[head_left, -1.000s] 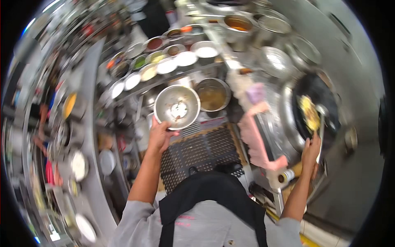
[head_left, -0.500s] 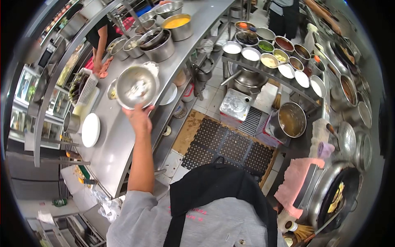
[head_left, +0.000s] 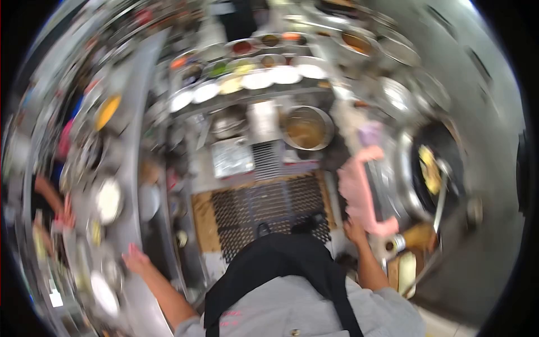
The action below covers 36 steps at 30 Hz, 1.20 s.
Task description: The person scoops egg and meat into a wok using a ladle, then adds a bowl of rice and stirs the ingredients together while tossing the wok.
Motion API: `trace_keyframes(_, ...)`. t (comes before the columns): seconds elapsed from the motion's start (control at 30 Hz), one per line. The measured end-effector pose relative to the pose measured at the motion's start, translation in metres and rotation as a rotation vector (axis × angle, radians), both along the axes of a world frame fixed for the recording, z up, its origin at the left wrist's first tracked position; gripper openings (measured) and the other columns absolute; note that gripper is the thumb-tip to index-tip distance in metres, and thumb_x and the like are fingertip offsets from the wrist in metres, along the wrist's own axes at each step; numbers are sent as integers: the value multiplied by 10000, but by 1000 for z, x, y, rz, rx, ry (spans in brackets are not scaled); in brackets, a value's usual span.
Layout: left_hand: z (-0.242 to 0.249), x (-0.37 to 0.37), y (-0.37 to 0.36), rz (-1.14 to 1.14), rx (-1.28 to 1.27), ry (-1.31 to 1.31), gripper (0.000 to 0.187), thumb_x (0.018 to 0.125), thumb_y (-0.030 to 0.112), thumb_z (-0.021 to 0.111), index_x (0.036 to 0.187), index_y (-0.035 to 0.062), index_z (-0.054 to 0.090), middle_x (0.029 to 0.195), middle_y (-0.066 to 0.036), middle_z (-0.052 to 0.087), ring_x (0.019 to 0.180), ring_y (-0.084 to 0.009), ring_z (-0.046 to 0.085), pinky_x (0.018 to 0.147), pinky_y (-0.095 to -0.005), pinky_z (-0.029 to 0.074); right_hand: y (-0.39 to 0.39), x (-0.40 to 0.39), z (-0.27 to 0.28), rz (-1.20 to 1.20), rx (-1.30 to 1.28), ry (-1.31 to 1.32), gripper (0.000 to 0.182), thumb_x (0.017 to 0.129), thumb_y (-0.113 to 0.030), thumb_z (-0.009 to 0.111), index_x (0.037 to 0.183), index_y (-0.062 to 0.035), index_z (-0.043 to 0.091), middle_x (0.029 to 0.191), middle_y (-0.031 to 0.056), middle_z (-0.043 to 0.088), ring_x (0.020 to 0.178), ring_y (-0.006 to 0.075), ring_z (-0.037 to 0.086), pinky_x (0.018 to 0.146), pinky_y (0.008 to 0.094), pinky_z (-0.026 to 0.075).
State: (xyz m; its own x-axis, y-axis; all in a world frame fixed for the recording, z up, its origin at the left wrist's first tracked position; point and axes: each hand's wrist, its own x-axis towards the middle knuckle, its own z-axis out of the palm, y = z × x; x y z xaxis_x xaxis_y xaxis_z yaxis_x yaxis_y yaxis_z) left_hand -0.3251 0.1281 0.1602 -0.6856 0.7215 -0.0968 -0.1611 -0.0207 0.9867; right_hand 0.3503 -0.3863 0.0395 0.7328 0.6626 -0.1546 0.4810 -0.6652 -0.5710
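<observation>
Head camera: At lower left, the left hand [head_left: 136, 259], fingers loosely extended and empty, hangs over a steel counter [head_left: 136, 300] near a metal bowl [head_left: 115, 275]. Right of center, the right hand [head_left: 355, 230] is at a pink cloth's [head_left: 356, 188] edge, its grip impossible to tell. A wok [head_left: 446, 140] at right holds yellow food [head_left: 430, 171] and a ladle [head_left: 443, 194].

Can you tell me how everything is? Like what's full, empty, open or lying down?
Left hand: open, nothing seen in it
Right hand: beside the pink cloth, too blurry to tell its grip
Pink cloth: draped near the wok
Wok: uncovered, yellow food inside
Ladle: leaning in the wok
Pot: uncovered, brownish liquid inside
Floor mat: lying flat
</observation>
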Motion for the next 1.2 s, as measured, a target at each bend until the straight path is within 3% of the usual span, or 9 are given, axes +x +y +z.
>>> trace_keyframes(0.03,2,32,21,-68,108,-378,437,1046,289,536,1325,-42,472,1092,-187,663,978,-294,661,985,-394,530,21,6,52,-70,39,-30,420,875,-180,645,1247,7,587,1039,258,647,904,409,633,817,461,517)
trace_keyframes(0.2,22,297,46,-795,14,-176,369,1042,360,549,1169,17,597,932,-83,651,784,-149,588,707,-295,490,28,79,243,-437,205,-486,396,880,-110,649,1259,6,632,995,282,647,904,462,632,832,518,512)
trace_keyframes(0.37,114,570,-80,-1642,110,94,340,1020,223,567,1273,-1,607,1125,-122,683,925,-189,691,748,-301,562,-82,155,285,-784,-449,-478,628,852,-109,705,1432,-24,478,1296,255,548,1233,424,528,993,478,456)
trace_keyframes(0.57,143,742,-232,-2421,482,279,260,983,76,597,1214,-31,647,1128,-120,703,1009,-193,674,885,-311,523,-156,185,253,-773,-166,-151,668,831,-109,690,1444,-20,442,1164,309,641,1142,431,631,944,476,496)
trace_keyframes(0.7,149,808,-302,-2436,1029,445,286,960,71,612,1235,-3,632,1177,-163,673,1101,-312,645,953,-373,505,-164,141,257,-712,139,-99,685,835,-79,632,1490,-44,434,946,238,693,804,307,705,740,392,550)
trace_keyframes(0.8,147,847,-345,-2364,1308,467,308,939,64,625,1243,12,624,1224,-173,640,1166,-365,596,990,-408,490,-151,104,291,-831,370,369,668,887,-77,596,1526,-56,401,723,78,597,509,136,545,470,323,465)
trace_keyframes(0.97,126,902,-389,-2223,1757,586,319,929,100,636,1223,-23,618,1220,-194,621,1149,-375,584,992,-433,489,-152,130,276,-905,271,113,673,881,-85,580,1520,-10,383,693,78,592,500,150,554,472,327,470)
trace_keyframes(1.13,115,945,-405,-2242,1924,698,278,955,224,615,744,44,614,792,-165,680,802,-359,672,754,-479,514,-135,118,307,-959,452,321,668,894,-65,560,1538,-66,384,632,23,542,466,102,518,419,281,447)
trace_keyframes(1.2,124,935,-402,-2310,1861,715,296,958,244,614,742,42,615,757,-165,670,742,-378,662,716,-490,516,-123,97,350,-823,400,392,666,902,-61,553,1543,-70,375,621,15,521,469,90,517,414,264,444)
